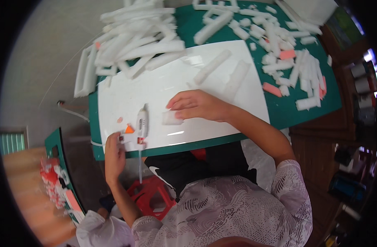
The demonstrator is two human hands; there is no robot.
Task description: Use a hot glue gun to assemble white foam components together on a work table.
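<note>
My right hand (198, 106) pinches a short white foam piece (172, 118) between thumb and fingers, low over the white board (176, 90). To its left lies a white hot glue gun (142, 125) with an orange trigger, its nozzle pointing away from me. A clear glue stick (140, 166) juts from the gun's back end past the table's near edge. Beside the end of the gun's handle is my left hand (114, 154), fingers stretched and not wrapped round it; whether the fingertips touch it is hard to see.
Stacked white foam frames (135, 41) fill the far left of the green table (320, 111). Loose foam pieces, some pink (272, 89), lie at the far right. Two foam strips (212, 67) rest on the board. A red stool (153, 197) and another person's sleeve (100, 230) are lower left.
</note>
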